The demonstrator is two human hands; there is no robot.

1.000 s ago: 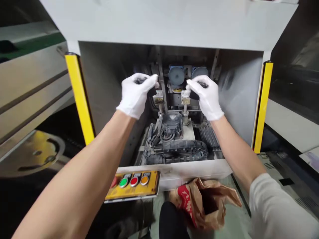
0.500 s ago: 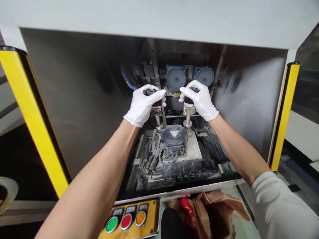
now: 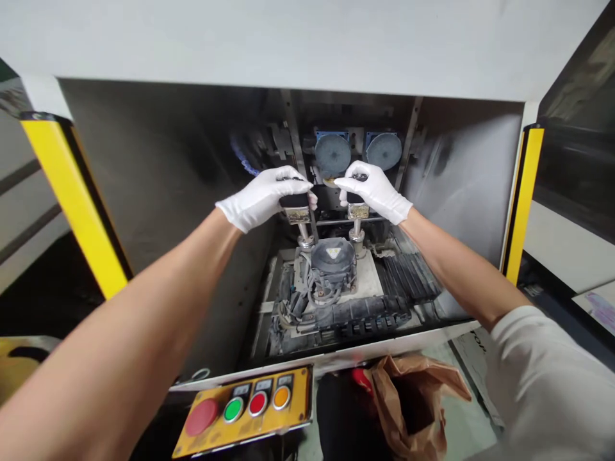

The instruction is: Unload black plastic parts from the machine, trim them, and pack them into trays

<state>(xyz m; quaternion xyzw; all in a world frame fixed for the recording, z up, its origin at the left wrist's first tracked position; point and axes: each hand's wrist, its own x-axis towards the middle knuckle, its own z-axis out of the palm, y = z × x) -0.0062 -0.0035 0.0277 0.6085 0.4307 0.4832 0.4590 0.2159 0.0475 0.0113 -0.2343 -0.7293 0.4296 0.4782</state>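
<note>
machine bay (image 3: 461, 192), black grips (image 3: 294, 201), paper bag (image 3: 389, 410)

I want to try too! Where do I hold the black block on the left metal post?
Hold the black block from above, fingers curling over its top, as the gloved left hand does. The post stands upright, and the block sits at its top, wider than the shaft.

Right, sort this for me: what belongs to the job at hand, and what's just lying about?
In the job: gloved left hand, gloved right hand, left black-topped post, right black-topped post.
Lying about: brown paper bag, yellow button panel, cable chain.
</note>
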